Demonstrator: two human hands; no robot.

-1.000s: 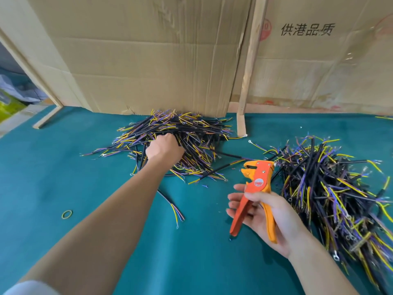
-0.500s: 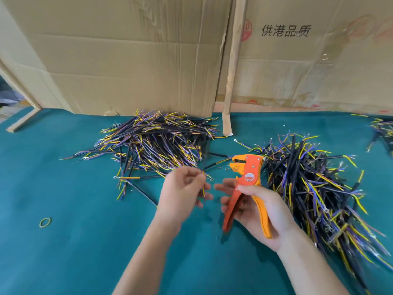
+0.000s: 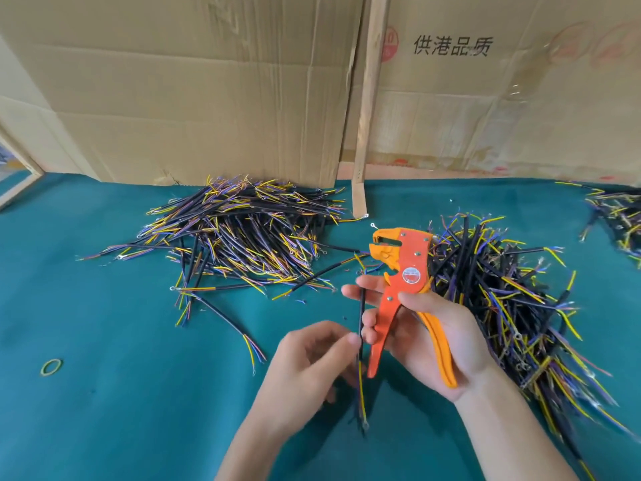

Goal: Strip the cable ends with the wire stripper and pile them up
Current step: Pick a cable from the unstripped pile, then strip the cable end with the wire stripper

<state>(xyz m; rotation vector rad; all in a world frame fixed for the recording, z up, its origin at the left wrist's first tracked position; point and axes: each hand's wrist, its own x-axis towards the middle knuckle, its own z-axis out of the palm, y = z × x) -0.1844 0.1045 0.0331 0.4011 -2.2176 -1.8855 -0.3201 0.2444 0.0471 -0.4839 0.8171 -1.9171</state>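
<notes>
Over the green counter (image 3: 104, 394), between the two wire piles, the left hand (image 3: 305, 362) pinches one black cable (image 3: 361, 328) upright. The right hand (image 3: 426, 331) is wrapped round the orange wire stripper (image 3: 404, 279), whose jaws look open, I think. Next up: feed the cable's top end into those jaws.

A teal felt-like table covering (image 3: 104, 394) is spreading across the whole foreground, lying evenly lit by soft, bright light. Flattened sheets of brown cardboard (image 3: 194, 88) are standing upright along its far edge, the right-hand sheet (image 3: 503, 109) bearing black printed characters and a red round mark, with a pale wooden strip (image 3: 368, 98) leaning over the seam between them. At far left a light wooden frame (image 3: 20, 182) is showing at the table's edge.
</notes>
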